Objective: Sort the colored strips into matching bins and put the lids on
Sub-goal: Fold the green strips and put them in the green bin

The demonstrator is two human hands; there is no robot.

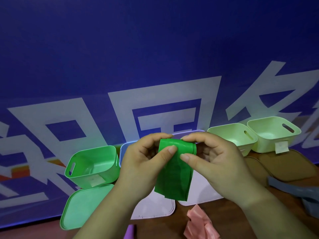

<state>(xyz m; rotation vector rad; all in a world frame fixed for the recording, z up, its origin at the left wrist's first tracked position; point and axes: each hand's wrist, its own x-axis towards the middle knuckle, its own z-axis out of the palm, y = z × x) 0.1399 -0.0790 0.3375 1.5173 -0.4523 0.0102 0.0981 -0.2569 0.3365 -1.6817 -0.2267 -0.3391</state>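
Green strip up in both hands, matching bin open on the left!

The left hand (143, 163) and right hand (212, 163) both pinch the glossy folded green plastic strip (174, 178) near its top fold, thumbs in front, probably squaring it up to fit. It hangs above the table, beside the square green plastic bin (81, 181), whose flat green lid (82, 207) lies in front, ready for later. The hands hide most of the lavender bin (123, 149); I can't see its contents. Crumpled pink strips (198, 223) wait below, cut off.
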